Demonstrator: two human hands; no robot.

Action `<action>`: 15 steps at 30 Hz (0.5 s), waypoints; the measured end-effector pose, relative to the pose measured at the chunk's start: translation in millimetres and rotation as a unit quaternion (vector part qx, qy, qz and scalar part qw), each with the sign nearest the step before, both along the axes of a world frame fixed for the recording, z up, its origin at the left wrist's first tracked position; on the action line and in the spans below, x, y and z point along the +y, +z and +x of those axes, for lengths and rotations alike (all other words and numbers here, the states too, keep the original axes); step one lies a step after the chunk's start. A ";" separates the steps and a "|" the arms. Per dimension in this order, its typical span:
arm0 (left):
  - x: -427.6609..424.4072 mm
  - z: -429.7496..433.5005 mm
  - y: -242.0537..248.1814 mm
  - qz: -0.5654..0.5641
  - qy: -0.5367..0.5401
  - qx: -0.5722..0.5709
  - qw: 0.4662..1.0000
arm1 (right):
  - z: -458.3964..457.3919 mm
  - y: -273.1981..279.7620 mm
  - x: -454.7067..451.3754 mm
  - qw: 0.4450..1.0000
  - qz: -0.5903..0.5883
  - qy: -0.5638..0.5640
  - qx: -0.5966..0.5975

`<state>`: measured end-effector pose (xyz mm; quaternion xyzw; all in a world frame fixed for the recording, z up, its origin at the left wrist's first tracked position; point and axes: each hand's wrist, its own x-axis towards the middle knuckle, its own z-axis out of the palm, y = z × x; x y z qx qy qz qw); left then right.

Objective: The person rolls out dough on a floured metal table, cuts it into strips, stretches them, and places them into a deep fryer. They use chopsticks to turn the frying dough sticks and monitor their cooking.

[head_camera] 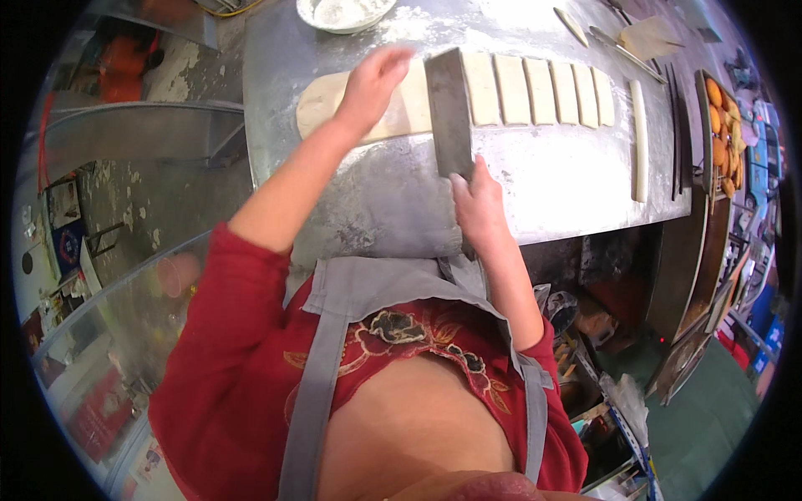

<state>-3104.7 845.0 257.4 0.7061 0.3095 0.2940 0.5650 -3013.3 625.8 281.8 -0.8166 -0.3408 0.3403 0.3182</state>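
Note:
A long flat slab of pale dough (322,103) lies across the floured metal worktable (382,200). My right hand (481,203) grips the near end of a wide metal cleaver (450,116), whose blade stands across the dough at the boundary between the uncut slab and the cut strips. Several dough strips (512,91) lie side by side to the right of the blade, with narrow gaps between them. My left hand (378,84), slightly blurred, is over the slab left of the blade, its fingers bent and holding nothing visible; whether it touches the dough I cannot tell.
A bowl of flour (346,14) stands at the table's far edge. On the right lie a thin pale stick (638,141), long dark sticks (677,134), a scraper-like tool (648,39) and a tray of fried food (708,134). Shelves with plastic bags (628,401) are at the lower right.

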 end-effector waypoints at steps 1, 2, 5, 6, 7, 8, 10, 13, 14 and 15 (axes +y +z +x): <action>15.5 10.5 2.0 0.052 -0.012 -0.045 0.998 | -7.1 0.5 11.3 0.999 -0.005 0.027 -0.025; 29.8 18.8 3.4 0.082 -0.038 0.001 0.996 | -13.6 1.6 22.0 0.997 0.012 0.058 -0.058; 56.9 31.4 -0.1 0.012 -0.121 0.082 0.989 | -25.3 5.7 50.3 0.994 -0.033 0.073 -0.071; 64.2 33.7 -2.5 0.004 -0.145 0.111 0.983 | -27.2 7.2 56.9 0.993 -0.041 0.073 -0.078; 68.0 34.0 -6.7 -0.013 -0.144 0.098 0.985 | -28.4 8.8 61.2 0.992 -0.053 0.078 -0.080; 71.9 34.3 -10.8 -0.012 -0.155 0.082 0.984 | -29.1 9.9 64.9 0.991 -0.059 0.083 -0.086; 76.8 34.1 -20.3 -0.027 -0.163 0.069 0.984 | -30.3 10.8 70.1 0.988 -0.072 0.091 -0.100; 80.4 35.1 -32.8 -0.041 -0.164 0.058 0.984 | -31.5 8.8 78.2 0.983 -0.100 0.098 -0.118; 80.6 35.6 -36.0 -0.064 -0.154 0.058 0.984 | -31.7 8.0 81.0 0.981 -0.117 0.101 -0.121; 80.5 35.9 -38.5 -0.082 -0.147 0.052 0.984 | -33.0 6.9 84.4 0.977 -0.129 0.103 -0.135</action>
